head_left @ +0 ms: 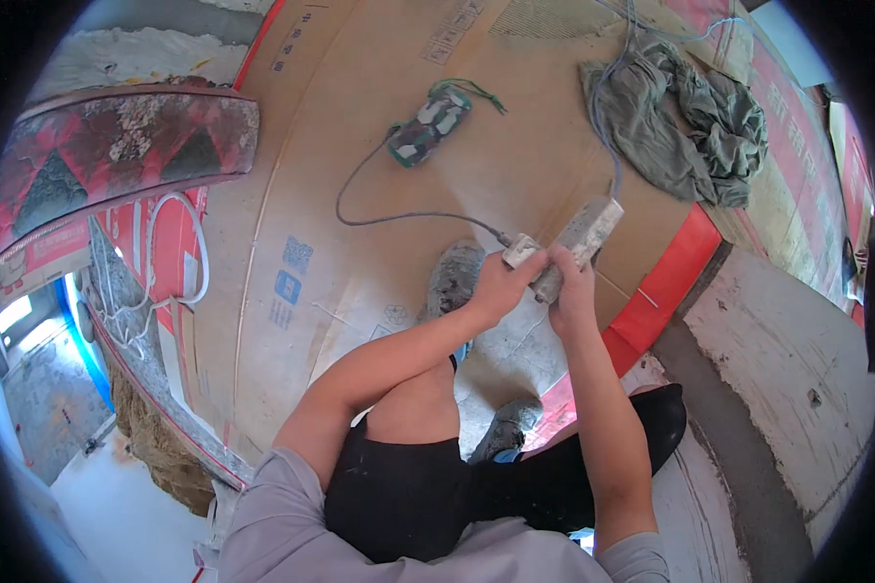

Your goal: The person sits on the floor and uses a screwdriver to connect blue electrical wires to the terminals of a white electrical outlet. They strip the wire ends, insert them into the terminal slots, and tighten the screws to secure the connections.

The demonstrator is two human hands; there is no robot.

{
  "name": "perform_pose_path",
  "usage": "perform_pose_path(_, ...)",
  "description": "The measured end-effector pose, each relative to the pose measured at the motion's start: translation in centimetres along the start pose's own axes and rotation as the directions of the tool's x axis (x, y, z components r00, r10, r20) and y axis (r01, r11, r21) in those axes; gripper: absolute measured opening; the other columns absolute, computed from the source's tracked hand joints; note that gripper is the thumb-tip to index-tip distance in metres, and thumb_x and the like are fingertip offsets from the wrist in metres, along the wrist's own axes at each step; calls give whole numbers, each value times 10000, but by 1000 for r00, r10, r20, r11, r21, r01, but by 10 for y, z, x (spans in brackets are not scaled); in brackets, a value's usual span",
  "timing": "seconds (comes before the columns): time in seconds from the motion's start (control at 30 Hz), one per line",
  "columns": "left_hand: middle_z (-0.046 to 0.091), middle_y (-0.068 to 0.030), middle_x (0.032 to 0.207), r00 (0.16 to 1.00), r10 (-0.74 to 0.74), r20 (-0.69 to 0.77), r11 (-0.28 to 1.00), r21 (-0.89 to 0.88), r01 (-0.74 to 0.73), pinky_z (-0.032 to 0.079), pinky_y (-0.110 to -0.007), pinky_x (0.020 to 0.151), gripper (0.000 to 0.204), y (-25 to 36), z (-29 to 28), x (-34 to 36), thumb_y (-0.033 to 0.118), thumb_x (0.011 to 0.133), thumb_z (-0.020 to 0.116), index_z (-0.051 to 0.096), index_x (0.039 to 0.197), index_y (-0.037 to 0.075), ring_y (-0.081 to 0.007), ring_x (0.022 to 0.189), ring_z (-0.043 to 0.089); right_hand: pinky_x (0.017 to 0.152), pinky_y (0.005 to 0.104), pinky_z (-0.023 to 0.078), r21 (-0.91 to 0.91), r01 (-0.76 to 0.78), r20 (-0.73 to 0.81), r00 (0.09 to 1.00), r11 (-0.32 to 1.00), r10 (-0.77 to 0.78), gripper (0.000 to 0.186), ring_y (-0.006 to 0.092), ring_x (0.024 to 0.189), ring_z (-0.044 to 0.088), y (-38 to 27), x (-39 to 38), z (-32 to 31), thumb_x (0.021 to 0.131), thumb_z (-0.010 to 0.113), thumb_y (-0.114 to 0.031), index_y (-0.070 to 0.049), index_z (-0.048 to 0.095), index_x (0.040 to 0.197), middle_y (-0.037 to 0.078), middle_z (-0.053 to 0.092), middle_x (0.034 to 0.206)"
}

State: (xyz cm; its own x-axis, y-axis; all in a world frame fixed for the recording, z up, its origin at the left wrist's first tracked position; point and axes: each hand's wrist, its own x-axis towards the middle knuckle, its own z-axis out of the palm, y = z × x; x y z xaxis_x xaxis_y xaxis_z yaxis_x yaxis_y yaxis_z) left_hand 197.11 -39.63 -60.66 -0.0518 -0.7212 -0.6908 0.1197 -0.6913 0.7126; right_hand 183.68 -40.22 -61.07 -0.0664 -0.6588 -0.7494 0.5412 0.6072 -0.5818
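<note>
My left hand [500, 284] grips a small white plug adapter [521, 251] with a dark cable running to a camouflage-patterned cylindrical device [430, 123] with a green strap, lying on the cardboard. My right hand [573, 282] holds a dusty, pale power strip [589, 224], its grey cord running up past a crumpled grey-green cloth [673, 124]. The adapter is against or very close to the strip's left side; whether it is plugged in cannot be made out.
Cardboard sheets [297, 175] cover the surface around me, with red edging at right. A dirty red-patterned board [121, 155] and looped white cord [180, 197] are at left. Pale panels [771, 366] sit at right. My legs and dusty shoes [450, 284] show below my hands.
</note>
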Motion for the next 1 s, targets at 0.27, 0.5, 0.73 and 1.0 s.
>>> perform_pose_path(0.27, 699, -23, 876, 931, 190, -311, 982, 41, -187, 493, -292, 688, 308, 24, -15, -1, 338, 917, 701, 723, 945, 33, -90, 789, 607, 750, 337, 522, -553, 217, 46, 972, 804, -231, 346, 181, 843, 629, -30, 19, -30, 797, 654, -94, 1, 583, 1122, 58, 638, 957)
perform_pose_path(0.5, 686, -84, 1022, 971, -13, -238, 978, -207, -37, 529, -328, 774, 469, 9, -44, 23, 436, 934, 660, 633, 1128, 10, -174, 876, 662, 827, 369, 523, -271, -14, 205, 976, 962, 72, 412, 217, 936, 646, -50, 13, -20, 784, 643, -103, 17, 579, 1173, 84, 657, 1043)
perform_pose_path(0.73, 429, -191, 1436, 953, -302, -11, 880, -388, 274, 475, -377, 958, 684, 16, -44, 5, 461, 931, 651, 433, 1362, -24, -279, 1199, 549, 954, 394, 472, -681, 324, 234, 946, 657, -223, 614, 293, 1101, 606, -15, -16, -6, 817, 670, -121, 50, 453, 1365, 190, 608, 1217)
perform_pose_path(1.0, 572, -167, 1301, 978, 19, 206, 990, -138, 9, 480, -380, 996, 692, 31, -54, 14, 287, 869, 709, 408, 1434, 25, -265, 1183, 588, 978, 455, 446, -763, 330, 306, 942, 555, -139, 678, 403, 1165, 557, -18, -13, 12, 802, 766, -334, 43, 495, 1296, 261, 547, 1269)
